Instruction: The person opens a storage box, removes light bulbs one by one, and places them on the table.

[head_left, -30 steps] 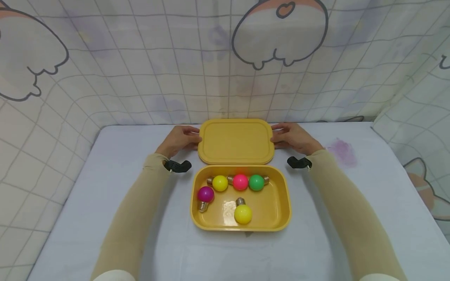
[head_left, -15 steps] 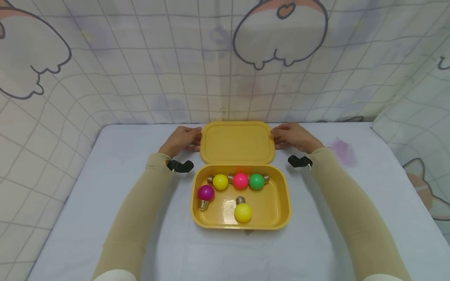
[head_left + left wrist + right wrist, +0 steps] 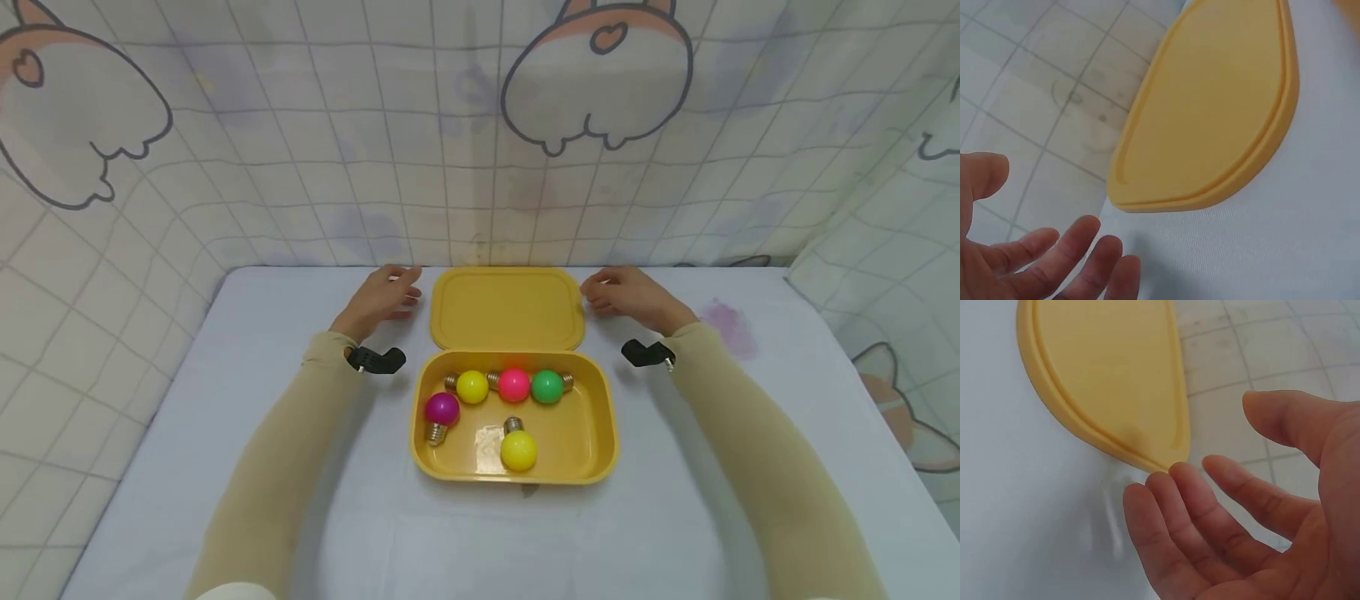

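Note:
A yellow lid (image 3: pixel 507 308) lies flat on the table just behind a yellow box (image 3: pixel 592 433). Left of the lid, my left hand (image 3: pixel 381 298) is apart from it with fingers loosely spread; the left wrist view shows a gap between the fingertips and the lid (image 3: pixel 1204 106). My right hand (image 3: pixel 632 297) is at the lid's right end, its relaxed fingers touching or nearly touching the corner of the lid (image 3: pixel 1110 375) in the right wrist view. Inside the box lie several bulbs: a purple bulb (image 3: pixel 442 409), a pink bulb (image 3: pixel 513 385), a green bulb (image 3: pixel 547 387) and yellow bulbs (image 3: pixel 518 451).
A white cloth covers the table (image 3: pixel 480 542). Behind it hangs a gridded curtain (image 3: pixel 337 142) with cartoon prints, and the lid lies close to that curtain. A dark cable (image 3: pixel 750 260) shows at the back right edge.
The lid has come down flat onto the table behind the box. My left hand has let go and drawn away to the left; my right fingers have loosened from the lid.

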{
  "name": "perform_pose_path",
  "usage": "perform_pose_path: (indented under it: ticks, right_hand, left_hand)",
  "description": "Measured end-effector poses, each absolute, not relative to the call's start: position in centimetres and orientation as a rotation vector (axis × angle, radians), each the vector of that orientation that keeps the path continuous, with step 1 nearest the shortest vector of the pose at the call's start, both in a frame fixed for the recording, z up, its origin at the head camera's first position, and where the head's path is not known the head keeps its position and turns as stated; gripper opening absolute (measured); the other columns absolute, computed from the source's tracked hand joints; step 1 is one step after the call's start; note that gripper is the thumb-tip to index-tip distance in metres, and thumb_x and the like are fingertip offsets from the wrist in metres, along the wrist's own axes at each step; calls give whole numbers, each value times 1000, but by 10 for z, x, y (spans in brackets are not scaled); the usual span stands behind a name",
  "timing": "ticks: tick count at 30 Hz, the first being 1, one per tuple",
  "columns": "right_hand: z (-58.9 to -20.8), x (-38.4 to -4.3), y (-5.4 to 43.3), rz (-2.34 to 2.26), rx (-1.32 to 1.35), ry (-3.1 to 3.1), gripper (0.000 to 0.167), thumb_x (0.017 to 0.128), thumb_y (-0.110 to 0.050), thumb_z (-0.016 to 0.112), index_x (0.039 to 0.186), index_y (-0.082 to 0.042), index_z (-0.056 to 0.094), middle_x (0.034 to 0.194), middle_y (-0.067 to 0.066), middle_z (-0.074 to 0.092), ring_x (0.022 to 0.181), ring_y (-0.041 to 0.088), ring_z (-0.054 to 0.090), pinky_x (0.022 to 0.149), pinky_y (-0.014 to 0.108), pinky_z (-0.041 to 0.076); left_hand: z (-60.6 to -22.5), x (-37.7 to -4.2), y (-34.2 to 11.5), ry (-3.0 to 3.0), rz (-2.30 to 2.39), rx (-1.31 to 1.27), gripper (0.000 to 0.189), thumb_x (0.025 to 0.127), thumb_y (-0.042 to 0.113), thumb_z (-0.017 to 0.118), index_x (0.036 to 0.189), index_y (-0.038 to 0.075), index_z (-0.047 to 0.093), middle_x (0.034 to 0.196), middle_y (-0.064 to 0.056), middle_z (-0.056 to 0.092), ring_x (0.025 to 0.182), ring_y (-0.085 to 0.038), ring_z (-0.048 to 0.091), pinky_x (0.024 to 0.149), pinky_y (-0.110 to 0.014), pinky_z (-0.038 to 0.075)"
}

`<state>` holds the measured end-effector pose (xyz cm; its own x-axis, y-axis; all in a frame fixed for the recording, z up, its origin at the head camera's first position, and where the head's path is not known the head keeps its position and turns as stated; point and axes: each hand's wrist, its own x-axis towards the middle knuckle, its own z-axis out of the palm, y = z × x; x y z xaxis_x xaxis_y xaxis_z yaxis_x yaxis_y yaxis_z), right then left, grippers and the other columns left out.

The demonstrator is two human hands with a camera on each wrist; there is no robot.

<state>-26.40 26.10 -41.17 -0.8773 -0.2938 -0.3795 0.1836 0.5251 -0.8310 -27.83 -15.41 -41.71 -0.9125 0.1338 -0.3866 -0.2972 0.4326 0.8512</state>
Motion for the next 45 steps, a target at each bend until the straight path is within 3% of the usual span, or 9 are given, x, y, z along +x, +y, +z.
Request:
perform_pose_path:
  ticks: [9,19,27,34,45]
  right_hand:
    - [-402,-239,258,-1338,-72,2554,47,102,-39,59,132,-3,61,132,22,65,112,32,69,101,44,57]
    - [-391,-205,238,-1259,-179,2606,36,103,-33,59,128,-7,63,121,19,71,102,30,70,98,52,57]
    - [-385,-175,222,-1175,-333,2720,27,101,-30,64,120,-11,67,107,8,75,93,22,68,83,28,58]
    - [-385,-149,211,-1138,-521,2784,23,99,-23,68,117,-10,70,106,1,74,96,17,67,87,30,57]
    - [-394,-119,199,-1205,-545,2758,26,96,-19,71,120,-9,68,102,-2,72,89,13,65,81,23,56]
  left_hand:
    - [-416,-266,-157,2506,1260,-102,67,101,61,49,143,9,44,137,-16,60,119,-32,59,107,-45,51]
    - [-420,-237,-159,2619,1166,-60,56,101,57,50,137,14,47,135,-14,59,118,-32,57,104,-47,50]
    - [-419,-210,-153,2714,1173,128,50,102,52,52,133,13,51,128,-13,64,120,-32,60,103,-49,52]
    - [-424,-187,-144,2718,1261,148,45,103,45,55,132,11,53,127,-12,66,119,-29,62,106,-47,52]
    - [-438,-161,-124,2861,1173,313,45,98,33,66,131,5,54,128,-16,64,120,-33,58,108,-52,49]
